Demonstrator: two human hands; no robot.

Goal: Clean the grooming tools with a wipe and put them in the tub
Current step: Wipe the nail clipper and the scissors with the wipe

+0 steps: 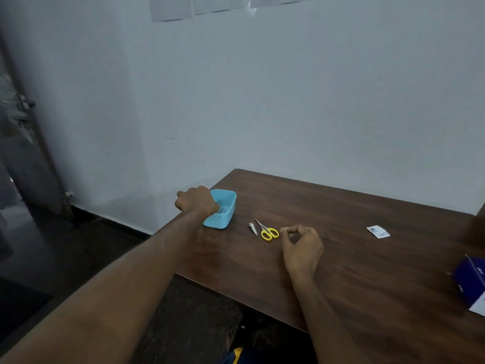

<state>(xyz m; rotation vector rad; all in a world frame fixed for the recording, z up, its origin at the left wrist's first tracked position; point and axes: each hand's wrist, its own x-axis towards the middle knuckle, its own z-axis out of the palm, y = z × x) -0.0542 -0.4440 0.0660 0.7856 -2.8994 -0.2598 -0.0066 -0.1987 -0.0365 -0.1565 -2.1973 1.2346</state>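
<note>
Since your right hand (301, 245) hovers loosely curled, seemingly empty, the scissors (267, 229) lie just left of it, blades pointing away. Your left hand (196, 200) grips the tub (225, 219).

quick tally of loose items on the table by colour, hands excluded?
Blue: 2, the light blue plastic tub and the dark blue cardboard box at the right edge
Yellow: 1, the yellow-handled scissors
Silver: 1, the silver metal nail clipper
White: 1, the small white printed sachet
Total: 5
Something dark lies inside the tub; uncounted, too hidden to identify.
</note>
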